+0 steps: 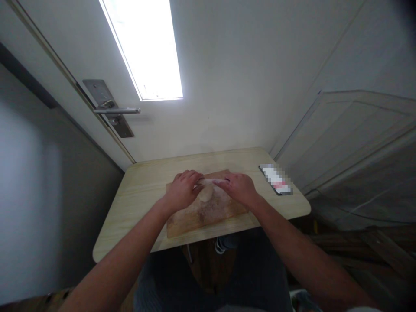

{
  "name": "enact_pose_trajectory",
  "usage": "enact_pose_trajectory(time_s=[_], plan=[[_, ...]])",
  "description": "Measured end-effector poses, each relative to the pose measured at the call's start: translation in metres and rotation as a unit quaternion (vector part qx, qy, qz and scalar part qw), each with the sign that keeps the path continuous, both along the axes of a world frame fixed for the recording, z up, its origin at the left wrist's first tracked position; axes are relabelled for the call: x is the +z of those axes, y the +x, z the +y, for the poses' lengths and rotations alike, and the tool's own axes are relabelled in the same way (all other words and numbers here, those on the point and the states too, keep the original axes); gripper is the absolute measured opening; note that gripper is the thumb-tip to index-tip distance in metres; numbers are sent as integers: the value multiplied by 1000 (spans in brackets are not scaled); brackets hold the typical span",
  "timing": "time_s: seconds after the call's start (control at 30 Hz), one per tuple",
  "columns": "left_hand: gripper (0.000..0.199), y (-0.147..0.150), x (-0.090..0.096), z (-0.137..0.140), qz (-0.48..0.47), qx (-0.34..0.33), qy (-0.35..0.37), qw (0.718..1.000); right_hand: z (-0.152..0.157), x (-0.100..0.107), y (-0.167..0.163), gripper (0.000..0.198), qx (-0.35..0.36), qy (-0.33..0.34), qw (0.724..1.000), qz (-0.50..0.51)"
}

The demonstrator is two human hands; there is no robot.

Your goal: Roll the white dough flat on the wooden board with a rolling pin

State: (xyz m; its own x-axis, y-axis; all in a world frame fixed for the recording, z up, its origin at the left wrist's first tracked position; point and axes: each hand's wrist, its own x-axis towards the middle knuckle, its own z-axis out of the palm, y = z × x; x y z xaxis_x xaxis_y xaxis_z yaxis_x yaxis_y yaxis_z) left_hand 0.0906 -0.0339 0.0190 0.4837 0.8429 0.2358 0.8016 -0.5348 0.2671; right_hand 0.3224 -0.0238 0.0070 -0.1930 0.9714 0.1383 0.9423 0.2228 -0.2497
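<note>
Your left hand [184, 188] and right hand [241, 187], apart, gripped the pale rod [215, 180]; rod ran left-right, dough [206, 194] lay your side, nearer left

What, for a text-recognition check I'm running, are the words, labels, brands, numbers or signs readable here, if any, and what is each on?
None can be read.
Smartphone: its screen is pixelated, so any text there is unreadable.
Door window: a few specks near its bottom edge, too small and washed out to tell.
Cutting board: no lettering visible.
</note>
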Motion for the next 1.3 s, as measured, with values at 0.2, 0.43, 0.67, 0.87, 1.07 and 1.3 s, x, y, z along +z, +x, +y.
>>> enact_pose_trajectory(time_s=[0.2,0.43,0.67,0.87,1.07,1.3], plan=[[29,3,4,7,-9,14,-18,1000,-1,-12,4,74,-4,-24,1000,2],[41,22,5,27,76,107,-15,991,0,-20,9,76,-8,-13,1000,14],[37,46,2,27,120,81,9,989,0,-19,32,73,-30,7,999,18],[46,52,-10,19,110,70,6,991,-16,-30,37,64,-53,82,995,25],[58,48,-13,17,78,115,7,990,-20,-26,40,60,-99,53,990,86],[66,10,-9,53,75,223,-16,972,40,-10,9,49,-56,9,986,154]])
